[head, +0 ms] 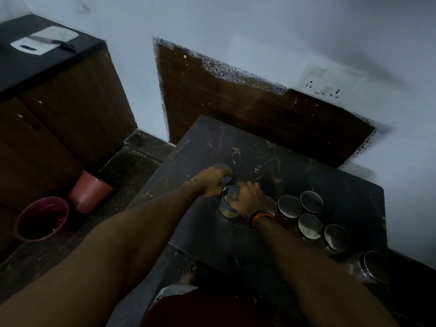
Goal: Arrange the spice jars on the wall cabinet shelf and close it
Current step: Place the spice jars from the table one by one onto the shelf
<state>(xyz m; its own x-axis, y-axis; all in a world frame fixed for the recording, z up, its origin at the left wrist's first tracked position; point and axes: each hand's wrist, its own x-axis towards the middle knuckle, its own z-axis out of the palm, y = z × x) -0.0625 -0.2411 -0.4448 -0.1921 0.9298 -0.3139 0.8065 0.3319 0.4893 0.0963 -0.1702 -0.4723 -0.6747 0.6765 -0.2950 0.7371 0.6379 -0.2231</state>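
Two small glass spice jars with shiny metal lids are in hand, and nothing shows on any shelf yet. The left hand (213, 180) is curled down over the far jar (223, 169), covering most of its lid; it looks like a grasp from above, though the dim light hides the fingertips. Just on the near side of that grip, the right hand (251, 199) wraps the side of the second jar (230, 201), whose pale contents show through the glass below the fingers. Both jars appear to stand on the scratched black tabletop (236, 142); whether either is lifted clear I cannot tell.

To the right of the right-hand grip, a cluster of at least five more lidded jars (310, 226) stands upright, close together, with a further one (374, 265) near the table's right corner, apart from the cluster.

Judging by this, the work is at its start: most jars wait on the table, and the wall cabinet with its shelf is not in view, so its door cannot be judged. What remains is carrying the jars across, setting them in order and closing the door.

Left of both grips, down on the dark floor, stand a maroon plastic bucket (42, 218) and a reddish tub (90, 192).
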